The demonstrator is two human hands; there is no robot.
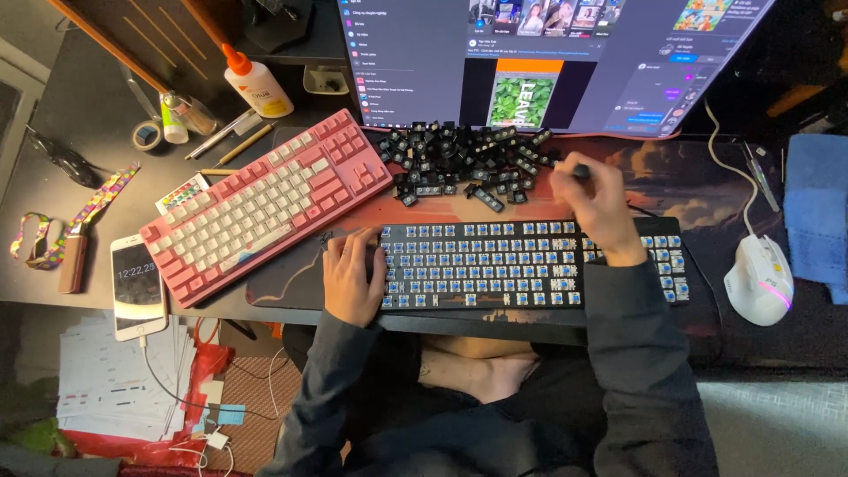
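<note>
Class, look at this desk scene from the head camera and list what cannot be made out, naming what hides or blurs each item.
1. Head view: the right hand is motion-blurred; the small dark thing in its fingers cannot be identified.
2. The left hand covers the left end of the black keyboard.
3. The monitor is cut off by the top edge.
4. The loose black keycaps are too small to read.
5. The blue cloth runs off the right edge.

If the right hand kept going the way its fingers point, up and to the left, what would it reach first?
Probably the pile of loose black keycaps just ahead of the right hand, which grips a small dark object; the monitor stands behind. Depth is uncertain.
</note>
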